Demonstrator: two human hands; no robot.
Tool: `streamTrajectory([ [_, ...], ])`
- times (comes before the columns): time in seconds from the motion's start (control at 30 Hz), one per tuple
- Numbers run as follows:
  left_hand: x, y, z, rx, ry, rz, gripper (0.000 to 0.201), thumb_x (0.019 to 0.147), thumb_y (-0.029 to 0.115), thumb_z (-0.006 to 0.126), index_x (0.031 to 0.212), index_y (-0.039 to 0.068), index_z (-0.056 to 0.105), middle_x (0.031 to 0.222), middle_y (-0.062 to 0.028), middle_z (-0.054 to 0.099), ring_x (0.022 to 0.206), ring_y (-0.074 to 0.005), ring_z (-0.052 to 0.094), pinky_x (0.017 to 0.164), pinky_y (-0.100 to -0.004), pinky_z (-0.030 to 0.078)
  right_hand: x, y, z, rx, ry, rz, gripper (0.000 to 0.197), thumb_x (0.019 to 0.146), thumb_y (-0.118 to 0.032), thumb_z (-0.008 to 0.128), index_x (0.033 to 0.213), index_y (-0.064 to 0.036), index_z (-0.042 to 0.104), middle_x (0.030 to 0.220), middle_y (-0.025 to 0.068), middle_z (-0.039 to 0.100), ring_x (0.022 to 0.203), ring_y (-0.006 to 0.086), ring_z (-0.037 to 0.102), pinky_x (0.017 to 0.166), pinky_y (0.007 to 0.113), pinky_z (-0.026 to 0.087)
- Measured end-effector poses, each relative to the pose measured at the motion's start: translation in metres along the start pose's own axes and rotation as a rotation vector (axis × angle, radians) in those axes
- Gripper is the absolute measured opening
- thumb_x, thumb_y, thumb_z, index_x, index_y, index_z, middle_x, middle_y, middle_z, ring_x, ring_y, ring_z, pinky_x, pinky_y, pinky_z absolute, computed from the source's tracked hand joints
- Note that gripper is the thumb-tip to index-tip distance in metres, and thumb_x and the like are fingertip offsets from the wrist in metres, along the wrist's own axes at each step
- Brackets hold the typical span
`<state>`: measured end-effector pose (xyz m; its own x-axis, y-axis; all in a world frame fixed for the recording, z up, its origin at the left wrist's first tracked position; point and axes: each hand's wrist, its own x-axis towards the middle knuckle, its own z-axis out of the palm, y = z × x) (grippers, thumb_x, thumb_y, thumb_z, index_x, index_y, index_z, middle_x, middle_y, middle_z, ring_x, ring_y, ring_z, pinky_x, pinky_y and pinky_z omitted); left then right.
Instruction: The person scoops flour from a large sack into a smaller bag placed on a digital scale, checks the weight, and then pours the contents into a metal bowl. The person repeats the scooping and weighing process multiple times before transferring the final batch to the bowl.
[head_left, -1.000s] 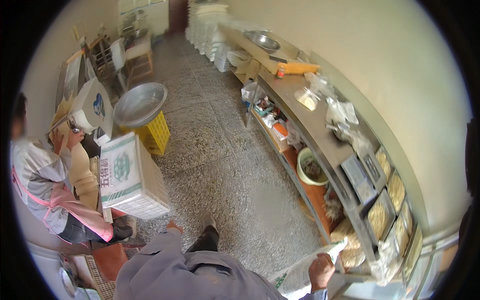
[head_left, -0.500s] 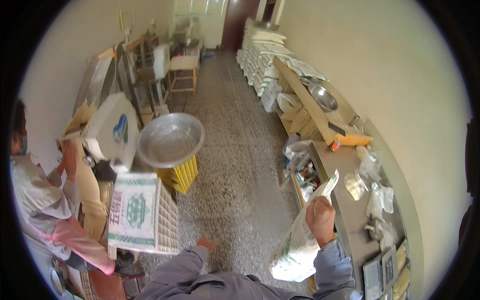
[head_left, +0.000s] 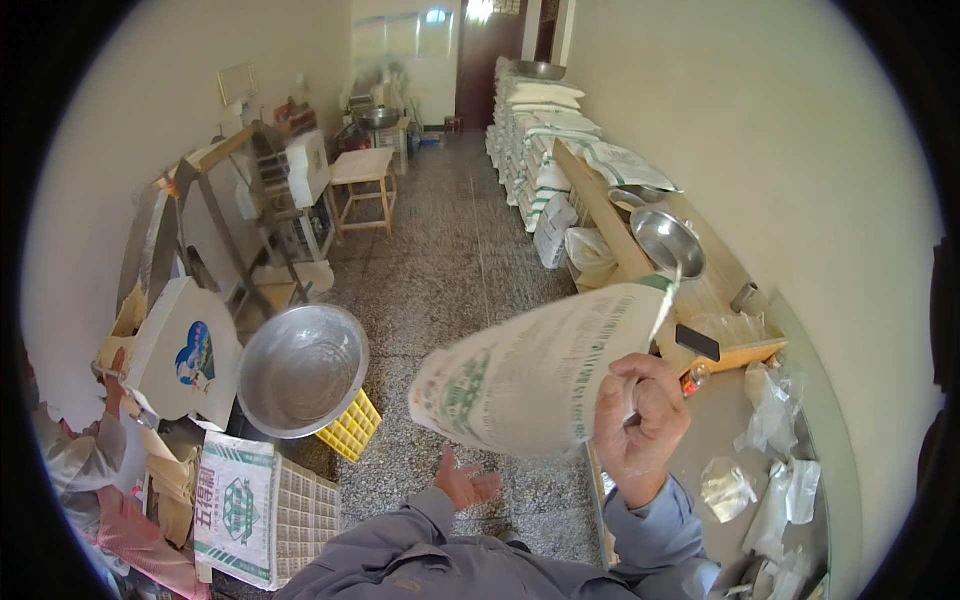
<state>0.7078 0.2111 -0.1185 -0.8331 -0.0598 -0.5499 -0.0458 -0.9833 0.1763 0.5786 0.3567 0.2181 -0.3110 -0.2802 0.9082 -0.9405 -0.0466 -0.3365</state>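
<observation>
A white woven sack [head_left: 520, 370] with green print hangs tilted from my right hand [head_left: 640, 420], which is closed on its gathered edge. The sack spreads leftward in front of me, slightly blurred, above the speckled floor. Below its lower end my left hand [head_left: 466, 482] is held low, fingers apart and nothing in it. A large metal basin [head_left: 304, 370] stands left of the sack on a yellow plastic crate [head_left: 352, 428]. Nearer me on the left, another printed sack [head_left: 236, 505] lies flat over a pale lattice crate [head_left: 305, 525].
A person's pink cloth [head_left: 145, 545] and sleeve show at the left edge, beside a white machine [head_left: 185, 350]. To the right runs a counter [head_left: 700, 450] with plastic bags [head_left: 770, 410], a phone [head_left: 697, 342] and a metal bowl [head_left: 668, 240]. Stacked sacks [head_left: 530, 150] line the far right wall.
My right hand has lifted the sack from low beside the counter up and leftward, so it swings out before me. My left hand has shifted right. The view has tilted up.
</observation>
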Motion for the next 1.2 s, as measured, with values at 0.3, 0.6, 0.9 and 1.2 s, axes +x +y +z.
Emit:
streamTrajectory([
  [0.3,0.113,0.161,0.055,-0.404,-0.155,0.473,0.092,0.07,0.079,0.032,0.138,0.018,0.021,0.139,-0.0129,0.026,0.124,-0.0334,0.031,0.094,-0.0516,0.032,0.057,0.147,0.122,0.266,-0.18,-0.08,0.027,0.075,0.001,0.061,0.056,0.0013,0.042,0.086,0.0187,0.058,0.061,0.0184,0.056,0.053,0.023,0.045],
  [0.6,0.227,0.384,0.1,-0.362,-0.322,0.817,0.075,0.079,0.068,0.033,0.136,0.019,0.029,0.138,-0.0048,0.033,0.126,-0.0288,0.031,0.101,-0.0498,0.027,0.138,0.289,0.259,0.26,-0.405,-0.092,0.024,0.068,0.001,0.067,0.057,0.0015,0.045,0.096,0.0201,0.059,0.064,0.0233,0.06,0.055,0.027,0.048],
  [0.9,0.331,0.552,0.176,-0.3,-0.129,0.969,0.057,0.086,0.046,0.036,0.131,0.011,0.038,0.131,-0.0082,0.043,0.118,-0.0294,0.042,0.098,-0.0461,0.032,0.169,0.477,0.322,0.325,-0.458,0.106,0.025,0.071,-0.005,0.069,0.06,0.0032,0.047,0.115,0.0245,0.048,0.093,0.0299,0.056,0.076,0.034,0.048],
  [1.2,0.427,0.691,0.293,-0.214,-0.02,1.257,0.062,0.087,0.046,0.036,0.13,0.001,0.036,0.128,-0.0167,0.044,0.115,-0.0334,0.044,0.097,-0.0463,0.036,0.228,0.667,0.381,0.45,-0.487,0.224,0.019,0.069,-0.001,0.07,0.07,0.0063,0.052,0.129,0.0225,0.034,0.106,0.0358,0.052,0.084,0.039,0.049],
])
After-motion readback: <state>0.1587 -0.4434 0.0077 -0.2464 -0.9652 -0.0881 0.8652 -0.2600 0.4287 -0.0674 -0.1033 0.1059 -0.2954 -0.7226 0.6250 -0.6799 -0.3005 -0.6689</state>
